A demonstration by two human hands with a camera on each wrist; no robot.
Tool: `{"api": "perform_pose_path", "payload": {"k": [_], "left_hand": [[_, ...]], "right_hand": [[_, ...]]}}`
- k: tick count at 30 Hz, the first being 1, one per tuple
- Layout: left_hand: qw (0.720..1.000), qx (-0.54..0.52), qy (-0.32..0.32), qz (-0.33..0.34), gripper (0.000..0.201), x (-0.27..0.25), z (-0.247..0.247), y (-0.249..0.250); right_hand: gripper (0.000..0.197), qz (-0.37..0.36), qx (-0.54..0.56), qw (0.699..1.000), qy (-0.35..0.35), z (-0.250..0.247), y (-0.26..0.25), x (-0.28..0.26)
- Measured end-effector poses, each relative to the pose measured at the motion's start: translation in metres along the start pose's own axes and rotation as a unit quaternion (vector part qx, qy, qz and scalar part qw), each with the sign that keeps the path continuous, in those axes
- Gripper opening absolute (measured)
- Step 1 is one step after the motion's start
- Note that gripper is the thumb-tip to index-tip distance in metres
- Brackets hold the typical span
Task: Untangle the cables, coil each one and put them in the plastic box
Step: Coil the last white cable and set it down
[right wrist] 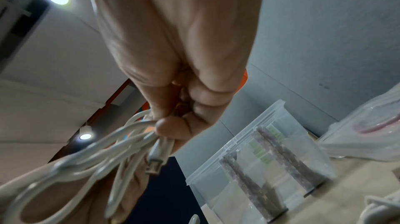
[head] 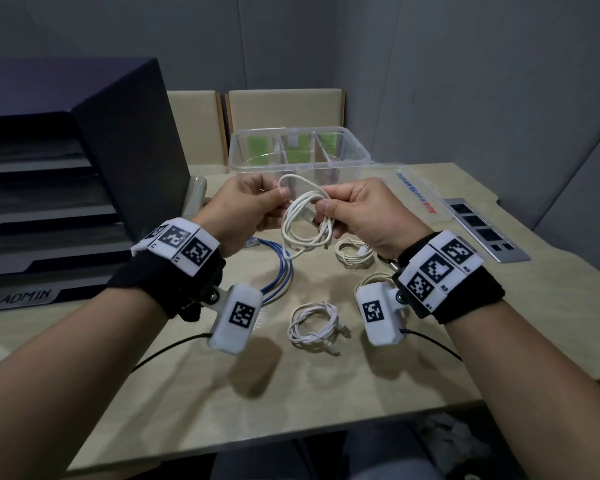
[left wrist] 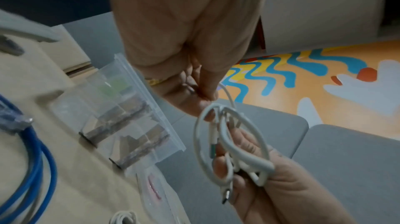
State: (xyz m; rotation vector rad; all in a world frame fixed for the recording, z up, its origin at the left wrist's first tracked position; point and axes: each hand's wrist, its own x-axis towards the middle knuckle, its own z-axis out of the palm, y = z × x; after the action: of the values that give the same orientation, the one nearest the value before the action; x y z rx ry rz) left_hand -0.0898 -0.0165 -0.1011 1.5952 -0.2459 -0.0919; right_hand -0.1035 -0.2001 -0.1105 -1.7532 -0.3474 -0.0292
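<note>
Both hands, left hand (head: 244, 202) and right hand (head: 360, 212), pinching white cable (head: 305, 223) above table (head: 194, 393).

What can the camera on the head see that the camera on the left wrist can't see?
Only the head view shows both wrist bands, the dark file trays, the grey socket strip and a coiled white cable lying on the table.

Only the left wrist view shows the colourful painted floor and the metal plug of the held cable up close.

Both show the left hand and right hand gripping the white cable, the clear plastic box with dividers, and the blue cable on the table.
</note>
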Motion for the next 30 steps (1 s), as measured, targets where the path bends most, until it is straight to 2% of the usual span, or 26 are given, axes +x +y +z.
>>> {"api": "perform_pose_path", "payload": {"k": [7, 9, 12, 15, 18, 20, 21, 23, 25, 27, 30], "left_hand": [[0.995, -0.070, -0.042, -0.049, 0.012, -0.003, 0.001, -0.001], [0.996, -0.047, -0.041, -0.066, 0.017, -0.005, 0.007, -0.002], [0.998, 0.003, -0.003, -0.069, 0.025, -0.004, 0.014, -0.005], [0.998, 0.028, 0.010, -0.048, 0.036, -0.004, 0.020, -0.003], [0.995, 0.099, 0.014, 0.003, 0.027, -0.005, 0.025, -0.004], [0.993, 0.113, 0.026, -0.005, 0.013, -0.004, 0.028, -0.004], [0.993, 0.113, 0.026, -0.021, 0.013, -0.004, 0.029, -0.005], [0.994, 0.085, -0.007, -0.074, 0.015, -0.005, 0.029, -0.005], [0.989, 0.037, -0.081, -0.117, 0.013, -0.006, 0.022, -0.004], [0.978, 0.005, -0.161, -0.135, 0.012, -0.007, 0.012, -0.006], [0.959, -0.044, -0.236, -0.151, 0.022, -0.011, 0.001, -0.009]], "right_hand": [[0.023, -0.007, 0.001, 1.000, 0.001, -0.001, -0.002, 0.003], [0.023, -0.015, -0.002, 1.000, 0.020, 0.000, -0.002, 0.005], [0.022, -0.027, -0.027, 0.997, 0.066, 0.000, 0.001, 0.007], [0.017, -0.039, -0.058, 0.991, 0.113, -0.003, 0.008, 0.011], [0.014, -0.054, -0.073, 0.988, 0.121, -0.003, 0.011, 0.013], [0.016, -0.057, -0.072, 0.989, 0.119, -0.001, 0.010, 0.012], [0.019, -0.057, -0.073, 0.989, 0.119, -0.001, 0.009, 0.011], [0.018, -0.058, -0.064, 0.990, 0.108, -0.001, 0.006, 0.009], [0.017, -0.053, -0.045, 0.993, 0.097, -0.003, 0.002, 0.007], [0.019, -0.029, 0.002, 0.996, 0.079, -0.004, -0.001, 0.004], [0.019, 0.001, 0.057, 0.998, 0.034, -0.005, -0.007, -0.002]]}}
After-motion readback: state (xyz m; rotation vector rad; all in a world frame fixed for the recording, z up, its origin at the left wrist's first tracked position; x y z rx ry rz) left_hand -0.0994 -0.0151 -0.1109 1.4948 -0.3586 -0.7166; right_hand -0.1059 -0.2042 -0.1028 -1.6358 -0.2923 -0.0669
